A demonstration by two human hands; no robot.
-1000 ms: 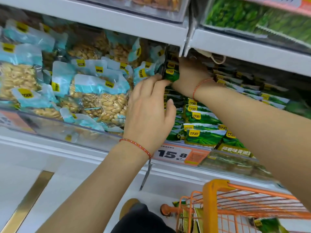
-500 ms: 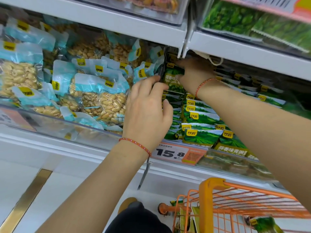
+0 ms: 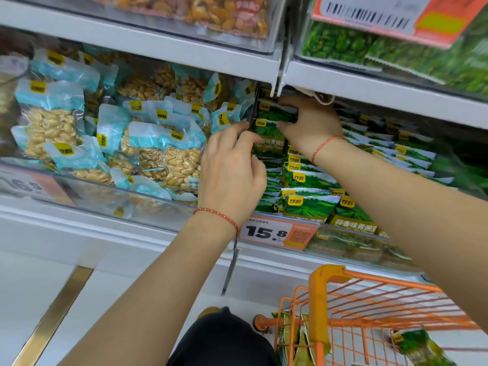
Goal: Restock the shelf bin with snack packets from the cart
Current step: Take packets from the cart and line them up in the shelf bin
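Note:
The shelf bin with a clear front wall holds several green pea packets with yellow labels, stacked in rows. My right hand reaches deep to the bin's upper left, its fingers curled round upright green packets just under the shelf above. My left hand sits lower, with index and middle fingertips on the left edge of a green packet; its thumb is hidden. The orange wire cart stands at the bottom right with more green packets inside.
A neighbouring bin on the left is full of blue-topped peanut packets, parted from the green ones by a dark divider. An orange price tag reading 15.8 hangs on the bin front. The white shelf above sits close over my right hand.
My right hand has pulled the upper green packets upright against the divider. My left hand has stayed on the packet's edge. The camera has tilted slightly downward.

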